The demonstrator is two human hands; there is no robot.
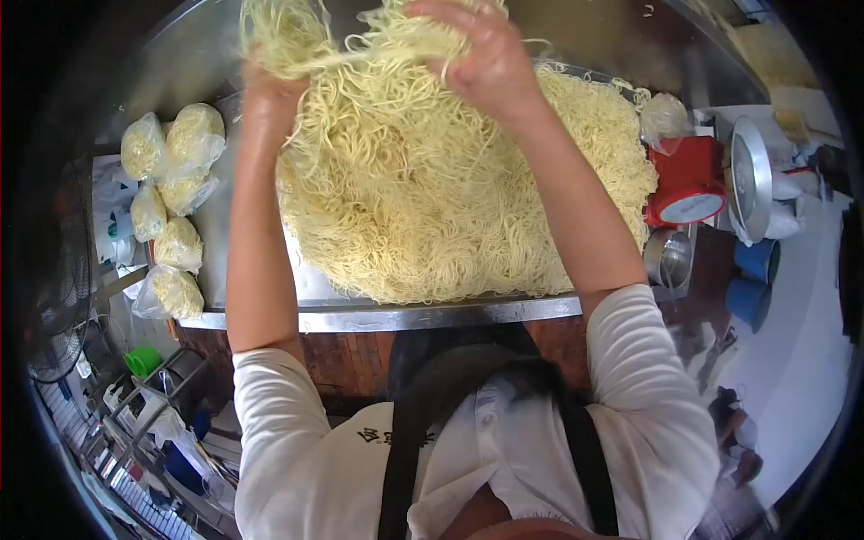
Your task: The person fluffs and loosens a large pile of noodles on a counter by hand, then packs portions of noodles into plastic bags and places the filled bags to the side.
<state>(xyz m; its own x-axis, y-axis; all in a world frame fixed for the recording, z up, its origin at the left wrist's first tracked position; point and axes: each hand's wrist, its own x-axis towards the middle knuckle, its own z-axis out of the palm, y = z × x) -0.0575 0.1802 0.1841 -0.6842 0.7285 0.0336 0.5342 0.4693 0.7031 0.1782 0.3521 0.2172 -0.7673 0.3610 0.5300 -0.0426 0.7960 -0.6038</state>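
A big heap of pale yellow noodles [423, 216] covers much of a metal worktop [315, 286]. Both my arms reach over it to the far side. My left hand [270, 88] is closed round a loose clump of noodles, which hides most of its fingers. My right hand [490, 63] grips another lifted bunch, its fingers curled at the top edge of the view. Strands hang between the two hands and trail down onto the heap.
Several plastic bags of noodles [180, 243] lie along the worktop's left end. At the right stand a red scale [686, 180], a metal bowl [669, 258] and one more noodle bag [664, 119]. Blue buckets [749, 301] are beyond. A raised metal wall [612, 36] backs the worktop.
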